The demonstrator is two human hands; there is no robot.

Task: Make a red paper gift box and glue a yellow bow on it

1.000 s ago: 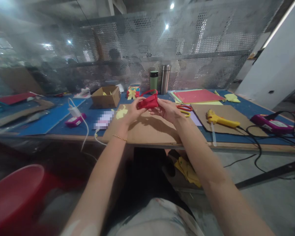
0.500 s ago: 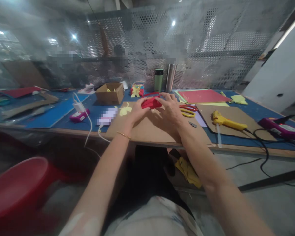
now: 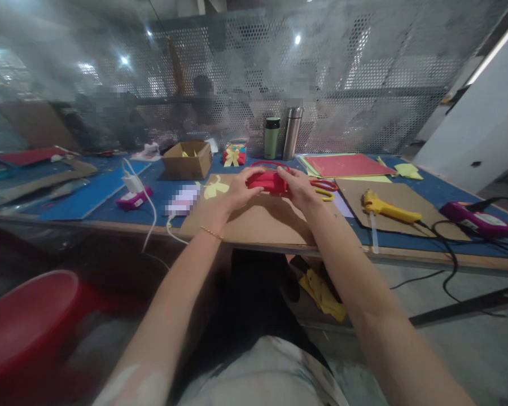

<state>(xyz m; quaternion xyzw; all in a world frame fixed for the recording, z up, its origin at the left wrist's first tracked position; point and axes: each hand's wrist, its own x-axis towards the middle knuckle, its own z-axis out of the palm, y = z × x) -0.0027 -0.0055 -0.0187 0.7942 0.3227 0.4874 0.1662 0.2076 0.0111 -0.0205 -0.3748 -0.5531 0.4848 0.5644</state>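
Note:
Between my two hands is a small red basket [image 3: 267,182], box-shaped, with a thin handle arching over its far side. Its material looks like paper or felt; I cannot tell which. My left hand [image 3: 240,192] grips the left end, thumb along the near face. At the right end, the fingers of my right hand [image 3: 298,187] are closed on its edge. Both hold it just above a brown cardboard sheet [image 3: 262,223]. Yellow paper bow pieces [image 3: 215,188] lie left of my left hand. Scissors [image 3: 325,194] with red and yellow handles are partly hidden behind my right hand.
A yellow glue gun [image 3: 392,210] rests on cardboard at the right, its cord trailing. Behind stand an open carton [image 3: 188,163], a red piece with a yellow bow [image 3: 233,154], a green tumbler [image 3: 271,138] and a steel flask [image 3: 293,134]. Red sheets [image 3: 349,165] lie back right.
The red basket has turned and shifted slightly right, showing more of its front and handle. My right hand has moved from over its top to its right end.

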